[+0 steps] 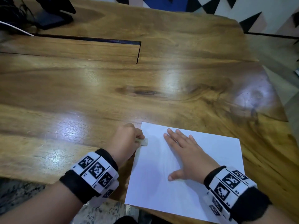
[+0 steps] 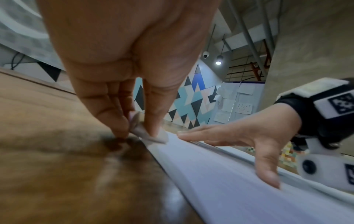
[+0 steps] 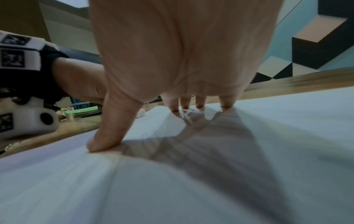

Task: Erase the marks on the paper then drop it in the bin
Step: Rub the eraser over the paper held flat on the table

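A white sheet of paper (image 1: 186,183) lies on the wooden table (image 1: 113,88) near its front right edge. My left hand (image 1: 127,139) pinches a small pale eraser (image 1: 143,141) that touches the paper's left edge near the far corner. In the left wrist view the eraser (image 2: 151,134) sits between thumb and fingers at the paper's (image 2: 239,181) edge. My right hand (image 1: 186,152) lies flat on the paper with fingers spread, pressing it down; in the right wrist view its fingers (image 3: 118,128) press on the paper (image 3: 191,181). No marks show on the paper. No bin is in view.
Dark equipment and cables (image 1: 40,15) sit at the table's far left corner. A dark slot (image 1: 97,40) is cut across the tabletop. The table's right edge (image 1: 275,94) drops to a grey floor. A speckled floor (image 1: 19,193) shows below the front edge.
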A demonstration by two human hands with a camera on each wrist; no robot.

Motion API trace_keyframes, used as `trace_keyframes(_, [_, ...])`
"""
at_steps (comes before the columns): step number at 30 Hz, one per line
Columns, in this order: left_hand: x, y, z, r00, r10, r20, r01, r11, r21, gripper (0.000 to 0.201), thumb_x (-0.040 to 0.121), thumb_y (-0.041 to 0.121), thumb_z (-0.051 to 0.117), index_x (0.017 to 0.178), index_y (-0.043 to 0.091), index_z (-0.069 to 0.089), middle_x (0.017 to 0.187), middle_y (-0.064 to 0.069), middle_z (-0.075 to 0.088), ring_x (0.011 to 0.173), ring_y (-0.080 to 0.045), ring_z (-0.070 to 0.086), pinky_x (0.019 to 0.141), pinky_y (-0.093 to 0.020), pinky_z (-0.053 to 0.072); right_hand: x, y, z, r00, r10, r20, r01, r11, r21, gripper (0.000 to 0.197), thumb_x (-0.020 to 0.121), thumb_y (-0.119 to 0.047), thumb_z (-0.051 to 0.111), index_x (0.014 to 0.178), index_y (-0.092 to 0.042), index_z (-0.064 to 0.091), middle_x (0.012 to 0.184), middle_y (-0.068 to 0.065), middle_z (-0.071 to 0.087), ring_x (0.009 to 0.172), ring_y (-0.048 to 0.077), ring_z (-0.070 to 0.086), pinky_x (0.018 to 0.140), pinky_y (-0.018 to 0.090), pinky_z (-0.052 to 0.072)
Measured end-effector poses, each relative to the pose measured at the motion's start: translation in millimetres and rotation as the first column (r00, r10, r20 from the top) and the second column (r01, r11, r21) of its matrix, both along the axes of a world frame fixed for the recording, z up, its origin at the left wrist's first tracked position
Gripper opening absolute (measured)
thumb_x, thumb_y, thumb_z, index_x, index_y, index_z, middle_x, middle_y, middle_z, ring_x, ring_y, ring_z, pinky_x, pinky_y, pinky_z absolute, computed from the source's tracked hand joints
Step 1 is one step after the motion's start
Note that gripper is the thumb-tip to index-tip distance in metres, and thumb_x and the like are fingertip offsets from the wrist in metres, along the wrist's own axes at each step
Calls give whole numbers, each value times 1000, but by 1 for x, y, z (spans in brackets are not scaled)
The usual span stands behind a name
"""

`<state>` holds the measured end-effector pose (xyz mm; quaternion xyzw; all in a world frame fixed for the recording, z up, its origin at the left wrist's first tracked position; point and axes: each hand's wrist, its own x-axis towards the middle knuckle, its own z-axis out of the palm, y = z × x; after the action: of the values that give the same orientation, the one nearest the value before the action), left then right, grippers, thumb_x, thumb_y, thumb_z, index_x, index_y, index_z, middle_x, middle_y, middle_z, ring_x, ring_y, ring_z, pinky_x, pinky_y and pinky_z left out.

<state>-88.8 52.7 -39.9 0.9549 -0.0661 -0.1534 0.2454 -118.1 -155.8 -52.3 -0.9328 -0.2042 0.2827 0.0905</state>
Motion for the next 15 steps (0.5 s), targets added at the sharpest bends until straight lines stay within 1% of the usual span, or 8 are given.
trace_keyframes(2, [-3, 1, -4, 1000, 13, 28, -12, 1000, -19, 18, 80, 9, 63, 97, 12, 68, 96, -6, 62, 82, -16, 54, 64, -19, 33, -1, 5, 0, 999, -28, 34, 28, 1000, -10, 117, 69, -64, 66, 148, -31, -15, 151, -16, -26, 140, 7, -23, 116, 35, -12])
trace_keyframes(4, [-3, 1, -4, 1000, 11, 22, -10, 1000, -14, 15, 79, 11, 65, 94, 10, 68, 94, -6, 64, 80, -14, 53, 62, -17, 31, 0, 8, 2, 997, -30, 73, 33, 998, -44, 113, 68, -68, 63, 148, -36, -10, 156, -12, -16, 143, 11, -13, 116, 37, -5])
trace_keyframes(6, [0, 0, -1, 1000, 28, -10, -29, 999, -21, 10, 77, 15, 69, 85, 9, 69, 92, -4, 67, 81, -15, 57, 56, -17, 30, 6, 11, 4, 993, -16, 115, 24, 997, -73, 109, 67, -71, 61, 147, -41, -6, 155, -8, -3, 138, 14, 1, 110, 39, 8])
trace_keyframes(8, [7, -3, 4, 997, 62, -41, -65, 996, -57, 11, 75, 20, 71, 79, 10, 69, 90, -3, 71, 82, -15, 60, 54, -14, 33, 16, 14, 6, 989, 16, 148, -1, 995, -100, 107, 65, -73, 60, 146, -44, -3, 149, -6, 7, 127, 17, 10, 100, 41, 16])
trace_keyframes(10, [17, -10, 7, 996, 84, -28, -86, 993, -81, 14, 75, 22, 71, 81, 10, 71, 84, -3, 71, 77, -16, 60, 53, -16, 35, 22, 17, 6, 986, 39, 160, -18, 991, -131, 107, 64, -75, 59, 145, -45, -3, 144, -5, 12, 120, 18, 13, 95, 42, 20])
trace_keyframes(12, [28, -19, 7, 996, 90, 9, -89, 993, -83, 15, 75, 22, 69, 86, 11, 70, 76, -3, 67, 71, -15, 57, 54, -18, 35, 23, 19, 5, 986, 42, 161, -18, 989, -149, 107, 63, -76, 59, 145, -45, -3, 142, -4, 13, 119, 19, 15, 93, 43, 21])
trace_keyframes(14, [33, -24, 5, 996, 87, 20, -86, 995, -59, 15, 78, 18, 67, 92, 12, 69, 78, -7, 67, 70, -15, 55, 62, -18, 38, 22, 19, 3, 987, 33, 157, -9, 989, -150, 107, 64, -76, 58, 146, -44, -3, 143, -4, 12, 121, 20, 15, 95, 44, 21])
trace_keyframes(15, [31, -24, 3, 996, 82, 27, -80, 995, -54, 15, 78, 17, 67, 92, 12, 69, 79, -8, 68, 70, -14, 53, 62, -17, 36, 22, 19, 2, 988, 32, 153, -8, 988, -154, 107, 64, -77, 57, 146, -44, -4, 143, -4, 12, 121, 20, 15, 96, 45, 20])
